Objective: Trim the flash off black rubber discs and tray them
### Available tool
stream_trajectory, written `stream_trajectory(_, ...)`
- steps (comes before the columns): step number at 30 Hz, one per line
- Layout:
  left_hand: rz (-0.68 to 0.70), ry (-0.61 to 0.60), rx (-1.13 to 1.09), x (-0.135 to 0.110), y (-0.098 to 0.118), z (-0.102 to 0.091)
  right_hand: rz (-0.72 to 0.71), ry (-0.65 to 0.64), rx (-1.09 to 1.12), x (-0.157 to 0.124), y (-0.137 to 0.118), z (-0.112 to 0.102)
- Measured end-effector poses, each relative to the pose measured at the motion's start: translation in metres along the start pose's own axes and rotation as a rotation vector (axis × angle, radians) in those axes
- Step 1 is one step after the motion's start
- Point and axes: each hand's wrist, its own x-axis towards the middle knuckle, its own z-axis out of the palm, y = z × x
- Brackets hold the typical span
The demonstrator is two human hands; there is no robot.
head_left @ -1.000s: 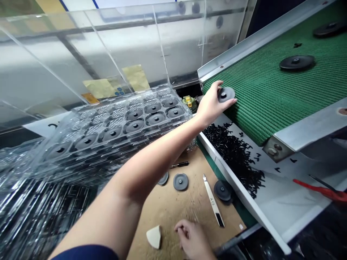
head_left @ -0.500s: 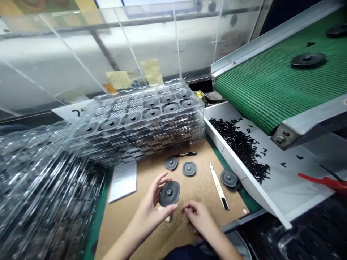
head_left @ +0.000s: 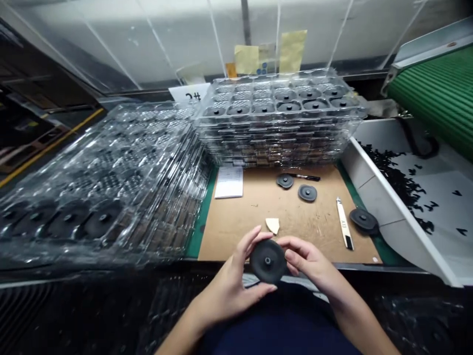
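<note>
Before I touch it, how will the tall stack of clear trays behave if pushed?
The stack of clear trays is probably light, as the plastic looks thin. Its loosely nested layers could slide apart if pushed sideways, and thin edges may flex.

On the brown cardboard sheet point(head_left: 254, 212) covering my table point(head_left: 197, 236) lie two grey rubber discs point(head_left: 285, 181), a black pen point(head_left: 303, 177), a white craft knife point(head_left: 344, 230), a paper slip point(head_left: 229, 181) and a pale wedge point(head_left: 272, 225), beside stacked clear trays point(head_left: 277, 143).
</note>
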Motion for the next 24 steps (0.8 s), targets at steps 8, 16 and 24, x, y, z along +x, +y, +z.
stream_trajectory(8, 0.056, 0.238, -0.33, -0.012, -0.007, -0.005, 0.091, -0.019, 0.077, 0.012, 0.007, 0.019)
stream_trajectory(16, -0.072, 0.471, -0.673, -0.008, -0.042, 0.013, 0.197, 0.076, 0.136, 0.033, 0.028, 0.049)
stream_trajectory(24, -0.29, 0.602, -1.063, 0.015, -0.062, 0.0, 0.1, 0.305, -0.354, 0.046, 0.026, 0.018)
